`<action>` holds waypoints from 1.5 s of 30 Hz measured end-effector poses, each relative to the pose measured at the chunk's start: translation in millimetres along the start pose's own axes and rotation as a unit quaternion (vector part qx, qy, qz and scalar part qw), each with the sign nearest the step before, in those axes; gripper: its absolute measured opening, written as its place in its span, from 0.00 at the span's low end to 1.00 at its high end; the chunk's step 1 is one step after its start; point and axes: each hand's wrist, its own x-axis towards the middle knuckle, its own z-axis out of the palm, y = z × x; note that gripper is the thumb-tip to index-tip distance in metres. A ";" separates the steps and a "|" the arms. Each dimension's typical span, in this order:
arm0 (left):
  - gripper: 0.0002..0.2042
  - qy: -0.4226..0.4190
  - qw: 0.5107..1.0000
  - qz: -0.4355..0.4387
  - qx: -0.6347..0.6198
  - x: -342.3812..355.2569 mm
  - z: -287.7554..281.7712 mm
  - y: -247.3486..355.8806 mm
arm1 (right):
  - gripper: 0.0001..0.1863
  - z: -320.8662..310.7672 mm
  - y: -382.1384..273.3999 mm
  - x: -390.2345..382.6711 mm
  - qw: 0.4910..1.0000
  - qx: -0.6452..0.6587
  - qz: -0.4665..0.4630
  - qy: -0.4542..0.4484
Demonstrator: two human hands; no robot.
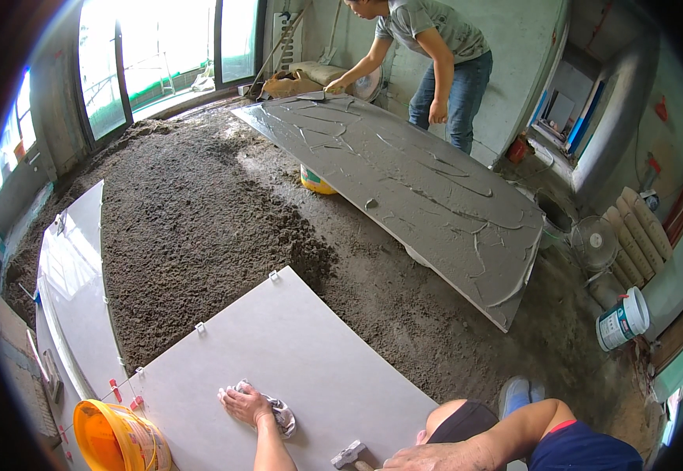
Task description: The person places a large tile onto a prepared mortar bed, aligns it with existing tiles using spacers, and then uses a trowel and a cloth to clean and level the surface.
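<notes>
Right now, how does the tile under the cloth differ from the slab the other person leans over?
The tile has a pale, smooth face; the slab is coated in grey, ridged paste. The tile lies low, while the slab is raised, a yellow bucket showing beneath. The tile has small clips along one edge; I see none on the slab. Both are broad and flat.
</notes>
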 end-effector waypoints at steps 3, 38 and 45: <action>0.20 -0.011 1.000 0.001 -0.008 -5.8 0.4 11.8 | 0.12 -1.6 -2.8 -3.1 1.000 -0.005 0.003 0.013; 0.22 -0.532 0.838 0.116 -0.034 -12.4 -241.1 -8.4 | 0.35 21.6 8.3 -7.2 0.847 0.357 0.317 -0.235; 0.20 -0.655 0.717 -0.120 -0.207 -41.0 -432.7 23.1 | 0.26 -100.2 -75.9 -80.5 0.815 0.440 0.375 -0.052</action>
